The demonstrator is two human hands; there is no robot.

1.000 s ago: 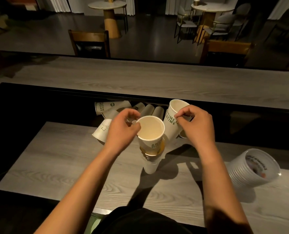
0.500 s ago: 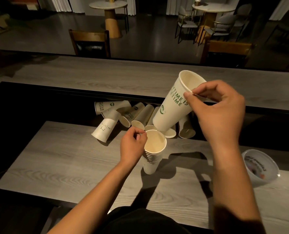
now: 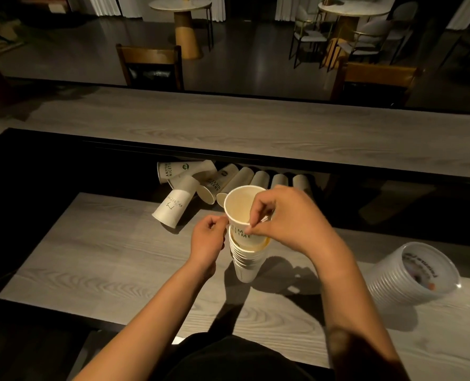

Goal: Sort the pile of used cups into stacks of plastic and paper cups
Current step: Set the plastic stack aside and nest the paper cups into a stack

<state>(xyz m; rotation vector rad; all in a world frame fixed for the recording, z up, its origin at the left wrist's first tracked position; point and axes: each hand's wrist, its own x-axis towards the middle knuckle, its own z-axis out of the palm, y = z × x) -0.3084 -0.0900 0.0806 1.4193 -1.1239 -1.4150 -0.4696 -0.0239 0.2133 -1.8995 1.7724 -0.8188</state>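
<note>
An upright stack of white paper cups (image 3: pixel 246 264) stands mid-table. A tall white paper cup (image 3: pixel 240 209) with green lettering sits partway into the top of that stack. My right hand (image 3: pixel 286 218) pinches its rim from the right. My left hand (image 3: pixel 207 239) touches the stack's top rim from the left, with fingers curled. Behind them, several loose paper cups (image 3: pixel 173 206) lie on their sides along the table's far edge. A stack of clear plastic cups (image 3: pixel 409 276) lies on its side at the right.
The grey wooden table (image 3: pixel 91 265) ends in a dark gap at the back, below a raised counter (image 3: pixel 228 127). Beyond the counter are wooden chairs (image 3: pixel 151 64) and round café tables (image 3: pixel 184 20).
My right hand lifted the tall paper cup from the pile, swung it up and over, then lowered it into the top of the stack. My left hand stayed at the stack's rim.
</note>
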